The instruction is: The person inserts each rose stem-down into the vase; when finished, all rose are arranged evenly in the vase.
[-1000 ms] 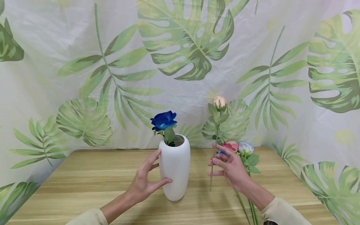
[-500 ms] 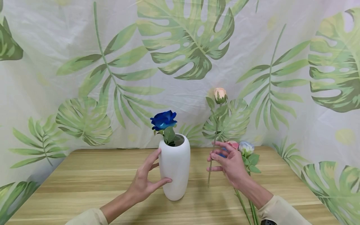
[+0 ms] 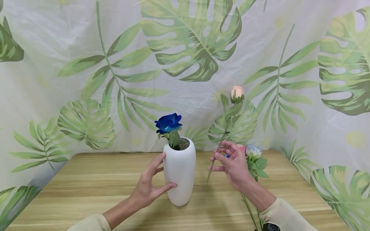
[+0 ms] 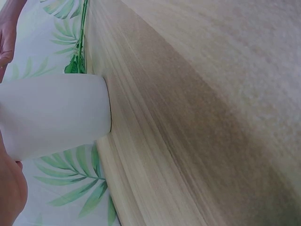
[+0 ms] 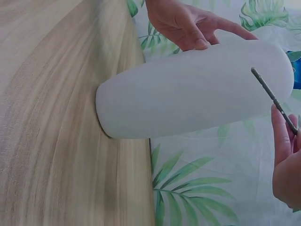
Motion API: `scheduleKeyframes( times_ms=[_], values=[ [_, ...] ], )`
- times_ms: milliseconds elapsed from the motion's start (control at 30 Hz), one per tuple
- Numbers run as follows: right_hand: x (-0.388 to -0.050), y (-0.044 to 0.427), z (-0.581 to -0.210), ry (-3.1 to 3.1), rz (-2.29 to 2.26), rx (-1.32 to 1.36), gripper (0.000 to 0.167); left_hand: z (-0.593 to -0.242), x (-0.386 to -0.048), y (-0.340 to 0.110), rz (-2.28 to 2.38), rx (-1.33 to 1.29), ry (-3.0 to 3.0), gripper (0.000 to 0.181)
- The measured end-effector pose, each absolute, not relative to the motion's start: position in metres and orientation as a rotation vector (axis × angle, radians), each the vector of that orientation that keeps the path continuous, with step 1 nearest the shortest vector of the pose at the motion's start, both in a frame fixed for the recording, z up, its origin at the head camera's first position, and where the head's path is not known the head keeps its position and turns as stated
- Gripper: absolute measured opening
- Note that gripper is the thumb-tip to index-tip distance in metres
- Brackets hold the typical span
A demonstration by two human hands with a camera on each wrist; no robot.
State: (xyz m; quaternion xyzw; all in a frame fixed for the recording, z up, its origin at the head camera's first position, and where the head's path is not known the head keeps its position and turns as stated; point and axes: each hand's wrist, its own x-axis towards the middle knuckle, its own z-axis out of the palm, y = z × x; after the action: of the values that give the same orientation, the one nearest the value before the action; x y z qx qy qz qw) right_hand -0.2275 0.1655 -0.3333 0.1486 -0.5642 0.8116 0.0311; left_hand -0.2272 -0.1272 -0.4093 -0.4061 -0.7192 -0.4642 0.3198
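A tall white vase (image 3: 180, 175) stands upright on the wooden table, with a blue rose (image 3: 168, 124) in its mouth leaning left. My left hand (image 3: 148, 188) holds the vase from its left side, thumb across the front and fingers along the side. To the right of the vase, my right hand (image 3: 236, 167) pinches the stem of a peach rose (image 3: 237, 94). That rose is raised off the table, bloom up and tilted right, its lower stem end pointing down-left. In the right wrist view, the stem end (image 5: 264, 84) shows in front of the vase (image 5: 188, 94).
On the table (image 3: 95, 179) at the right lie more flowers, among them a pale blue-white one (image 3: 254, 151) and a pink one (image 3: 241, 148), partly hidden by my right hand. A leaf-print cloth (image 3: 185, 96) hangs behind the table.
My right hand has risen and shifted slightly left. The peach rose has gone up and tilted further, its bloom now more to the right and its stem end nearer the vase. My left hand stays put.
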Motion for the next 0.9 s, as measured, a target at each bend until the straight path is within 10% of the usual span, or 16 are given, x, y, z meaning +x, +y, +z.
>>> scheduleKeyframes(
  times_ms=[900],
  values=[
    [-0.235, 0.145, -0.297, -1.392, 2.502, 0.397, 0.024, -0.41, -0.226, -0.127, -1.236, -1.043, -1.91, 0.091]
  ],
)
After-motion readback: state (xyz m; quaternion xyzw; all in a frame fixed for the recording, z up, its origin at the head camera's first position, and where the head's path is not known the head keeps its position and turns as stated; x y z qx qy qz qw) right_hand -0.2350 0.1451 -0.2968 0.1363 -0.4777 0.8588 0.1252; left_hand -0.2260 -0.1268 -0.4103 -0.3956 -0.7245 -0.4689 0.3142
